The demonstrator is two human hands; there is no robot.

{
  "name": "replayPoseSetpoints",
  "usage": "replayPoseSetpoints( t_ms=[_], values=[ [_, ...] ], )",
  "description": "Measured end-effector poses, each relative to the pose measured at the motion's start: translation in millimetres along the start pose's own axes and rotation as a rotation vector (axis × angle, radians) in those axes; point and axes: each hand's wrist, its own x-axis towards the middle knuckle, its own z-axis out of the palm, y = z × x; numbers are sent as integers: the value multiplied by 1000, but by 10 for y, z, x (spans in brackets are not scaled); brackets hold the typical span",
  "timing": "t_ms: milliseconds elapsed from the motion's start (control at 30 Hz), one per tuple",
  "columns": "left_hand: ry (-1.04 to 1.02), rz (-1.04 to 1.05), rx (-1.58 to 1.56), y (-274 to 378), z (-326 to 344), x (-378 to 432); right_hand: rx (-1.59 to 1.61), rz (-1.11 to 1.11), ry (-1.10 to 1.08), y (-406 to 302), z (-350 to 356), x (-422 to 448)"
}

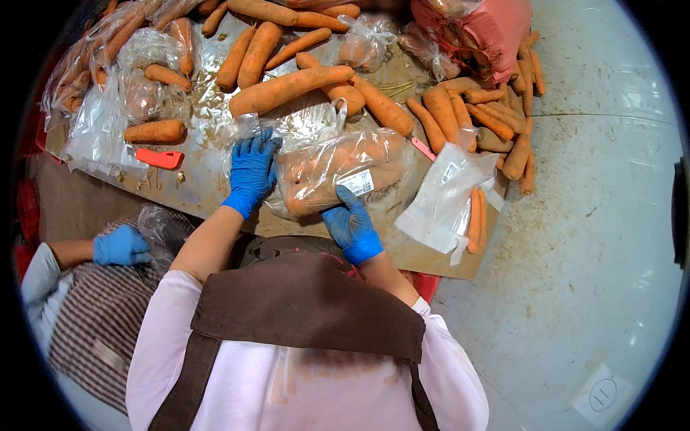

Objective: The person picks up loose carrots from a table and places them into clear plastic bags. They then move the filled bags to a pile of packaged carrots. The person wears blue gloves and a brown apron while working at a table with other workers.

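Observation:
A clear plastic bag of carrots (345, 169) lies on the table's near side, in front of my brown apron. Gloved in blue, my right hand (353, 223) grips the bag's near edge, thumb up beside a white printed label (356, 183). My left hand (252, 167), also blue-gloved, rests palm down on loose plastic at the bag's left end. Its fingers point away from me; whether they pinch the film is hidden. Just beyond the bag lie a large loose carrot (291, 94) and another carrot (383, 105).
A red-handled utility knife (159, 158) and a pink-handled tool (423, 148) lie on the cardboard-covered table (431, 258). Empty labelled bags (444, 196) sit at right, near piled carrots (501, 118) and a red mesh sack (496, 37). A co-worker's gloved hand (121, 245) is at left.

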Motion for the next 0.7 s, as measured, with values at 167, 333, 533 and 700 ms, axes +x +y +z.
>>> replayPoseSetpoints(
  t_ms=[167,333,533,700],
  values=[
    [-12,-3,4,-7,4,-1,-42,-47,-25,28,-50,6],
    [-8,5,-8,-9,-1,20,-25,-40,-30,13,23,-24],
    [22,27,25,-33,51,12,30,-11,-13,-5,22,-31],
    [53,41,38,-37,55,1,12,-16,-17,7,0,-36]
  ],
)
